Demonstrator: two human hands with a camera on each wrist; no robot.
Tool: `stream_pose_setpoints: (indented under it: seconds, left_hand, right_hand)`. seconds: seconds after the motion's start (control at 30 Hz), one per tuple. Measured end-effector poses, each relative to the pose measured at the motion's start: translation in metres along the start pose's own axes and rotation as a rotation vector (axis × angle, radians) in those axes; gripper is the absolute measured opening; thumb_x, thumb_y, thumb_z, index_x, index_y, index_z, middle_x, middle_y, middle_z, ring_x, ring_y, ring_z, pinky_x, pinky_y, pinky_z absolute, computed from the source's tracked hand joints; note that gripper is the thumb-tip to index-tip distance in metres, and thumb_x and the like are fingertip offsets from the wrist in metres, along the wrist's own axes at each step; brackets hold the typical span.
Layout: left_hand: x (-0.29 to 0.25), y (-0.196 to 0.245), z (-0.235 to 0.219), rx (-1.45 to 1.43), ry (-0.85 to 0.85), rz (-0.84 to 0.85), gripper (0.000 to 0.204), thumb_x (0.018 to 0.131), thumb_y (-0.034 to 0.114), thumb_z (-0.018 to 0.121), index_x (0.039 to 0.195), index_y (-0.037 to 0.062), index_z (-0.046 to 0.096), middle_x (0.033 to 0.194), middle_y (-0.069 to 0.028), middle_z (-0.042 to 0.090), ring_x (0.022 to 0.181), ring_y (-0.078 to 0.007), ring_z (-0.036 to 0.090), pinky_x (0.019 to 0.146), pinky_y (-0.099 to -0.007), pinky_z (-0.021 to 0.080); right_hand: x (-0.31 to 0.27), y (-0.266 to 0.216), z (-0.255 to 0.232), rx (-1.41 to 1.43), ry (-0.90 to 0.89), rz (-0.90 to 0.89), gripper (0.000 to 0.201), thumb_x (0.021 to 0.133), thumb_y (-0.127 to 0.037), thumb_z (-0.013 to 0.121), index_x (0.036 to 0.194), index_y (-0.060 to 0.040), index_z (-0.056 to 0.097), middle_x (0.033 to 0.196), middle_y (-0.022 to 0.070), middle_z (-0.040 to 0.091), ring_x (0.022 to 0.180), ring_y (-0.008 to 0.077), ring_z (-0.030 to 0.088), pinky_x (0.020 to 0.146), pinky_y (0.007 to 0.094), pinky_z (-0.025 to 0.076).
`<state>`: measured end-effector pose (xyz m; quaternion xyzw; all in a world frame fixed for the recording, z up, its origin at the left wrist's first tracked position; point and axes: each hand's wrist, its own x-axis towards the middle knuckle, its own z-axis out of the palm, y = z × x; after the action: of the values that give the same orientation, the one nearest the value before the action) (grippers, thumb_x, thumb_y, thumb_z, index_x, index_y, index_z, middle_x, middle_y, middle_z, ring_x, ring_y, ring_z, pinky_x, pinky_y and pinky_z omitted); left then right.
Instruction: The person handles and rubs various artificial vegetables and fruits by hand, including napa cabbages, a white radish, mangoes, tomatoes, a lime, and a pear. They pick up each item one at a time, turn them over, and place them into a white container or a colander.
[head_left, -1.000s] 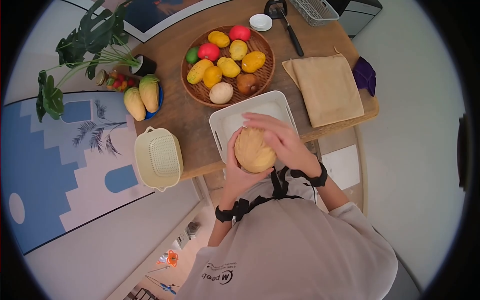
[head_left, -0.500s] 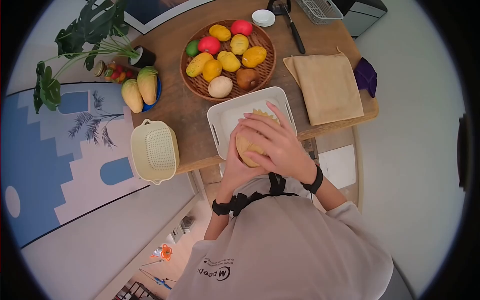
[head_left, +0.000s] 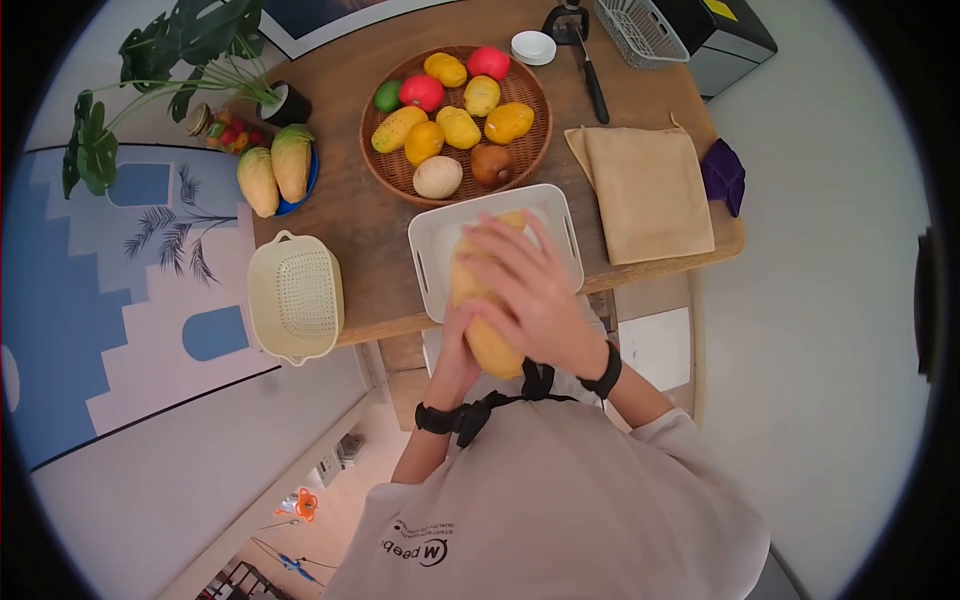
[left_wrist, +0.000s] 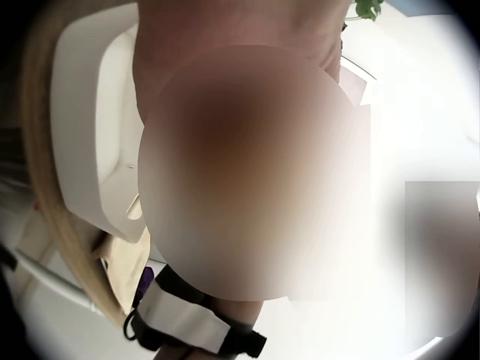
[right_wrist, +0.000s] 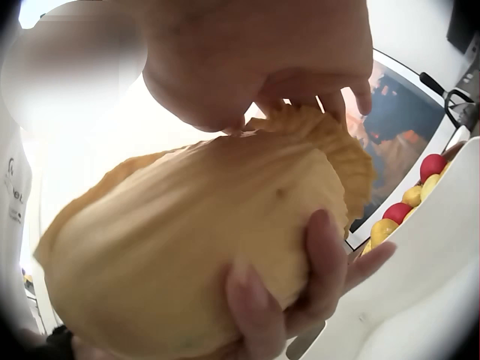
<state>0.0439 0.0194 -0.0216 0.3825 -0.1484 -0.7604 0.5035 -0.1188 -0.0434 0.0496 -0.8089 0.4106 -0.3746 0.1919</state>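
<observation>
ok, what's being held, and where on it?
The oblong yellowish thing: left hand grips its side below the ruffled end. Right hand is at its top by the ruffles; whether it pinches can't be told.

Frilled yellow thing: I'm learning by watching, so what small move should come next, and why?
Perhaps ease the frilled edge outward with the right hand: that hand is at the frilled edge, which stands away from the yellow body, while the left hand cups it.

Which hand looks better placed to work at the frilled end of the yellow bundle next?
Probably the right hand: it lies over the yellow bundle, its fingers close to the frilled end. The left hand supports from beneath.
</observation>
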Motion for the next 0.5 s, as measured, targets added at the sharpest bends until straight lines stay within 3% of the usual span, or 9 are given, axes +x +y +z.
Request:
stream_pose_setpoints:
  seconds: [0.03,0.1,0.17,0.27,0.37,0.43,0.5]
  left_hand:
    - [-0.002,0.0,0.003,-0.051,0.038,-0.013,0.069,0.112,0.051,0.053,0.167,0.0127,0.035,0.16,-0.0102,0.051,0.146,-0.0252,0.054,0.119,-0.0422,0.048]
    - [0.005,-0.004,0.0,-0.051,-0.05,0.124,0.061,0.117,0.052,0.04,0.164,0.0137,0.04,0.157,-0.0105,0.056,0.141,-0.0259,0.058,0.117,-0.0419,0.05]
    - [0.011,0.004,0.005,-0.195,-0.09,0.128,0.06,0.117,0.051,0.039,0.163,0.0136,0.042,0.157,-0.0101,0.056,0.141,-0.0258,0.058,0.117,-0.0414,0.05]
    - [0.013,0.012,0.009,-0.319,-0.081,0.014,0.055,0.119,0.045,0.039,0.163,0.0124,0.043,0.158,-0.0085,0.055,0.144,-0.0232,0.054,0.119,-0.0396,0.046]
    - [0.016,0.001,0.014,-0.211,0.129,0.123,0.057,0.117,0.048,0.042,0.16,0.0105,0.047,0.154,-0.0089,0.058,0.142,-0.0228,0.056,0.118,-0.0382,0.047]
    - [0.04,-0.031,-0.03,-0.353,0.063,0.11,0.052,0.118,0.042,0.041,0.162,0.0143,0.044,0.157,-0.0079,0.054,0.144,-0.024,0.054,0.12,-0.0401,0.046]
    - [0.043,-0.031,-0.03,-0.33,0.051,0.102,0.053,0.117,0.043,0.041,0.162,0.0146,0.043,0.158,-0.0079,0.054,0.144,-0.024,0.054,0.12,-0.0402,0.045]
  right_hand:
    - [-0.004,-0.012,0.008,0.033,-0.025,-0.03,0.047,0.089,-0.021,0.076,0.131,-0.0013,0.069,0.147,0.0173,0.063,0.147,0.0387,0.052,0.129,0.0637,0.026]
    - [-0.01,-0.021,0.014,0.069,-0.061,-0.068,0.046,0.089,-0.02,0.076,0.131,-0.002,0.07,0.15,0.0172,0.061,0.15,0.0399,0.05,0.129,0.0649,0.024]
    - [-0.012,-0.02,0.018,0.08,-0.097,-0.086,0.045,0.09,-0.019,0.077,0.132,-0.0035,0.07,0.154,0.0166,0.059,0.152,0.041,0.048,0.129,0.0659,0.022]
    - [-0.008,-0.016,0.015,0.028,0.021,0.03,0.043,0.09,-0.019,0.078,0.13,-0.0036,0.07,0.153,0.0174,0.059,0.152,0.0403,0.047,0.129,0.0663,0.022]
    - [-0.02,-0.019,0.026,0.014,-0.057,-0.042,0.042,0.091,-0.016,0.076,0.13,-0.0028,0.07,0.153,0.0179,0.059,0.153,0.0416,0.046,0.128,0.0665,0.023]
    - [-0.025,-0.018,0.028,0.043,-0.143,-0.102,0.043,0.092,-0.016,0.076,0.132,-0.0019,0.069,0.154,0.0186,0.059,0.153,0.0425,0.046,0.128,0.0657,0.025]
    - [-0.023,-0.014,0.025,0.031,-0.134,-0.082,0.045,0.092,-0.016,0.075,0.134,-0.0007,0.068,0.155,0.0201,0.057,0.153,0.0434,0.045,0.128,0.0643,0.027]
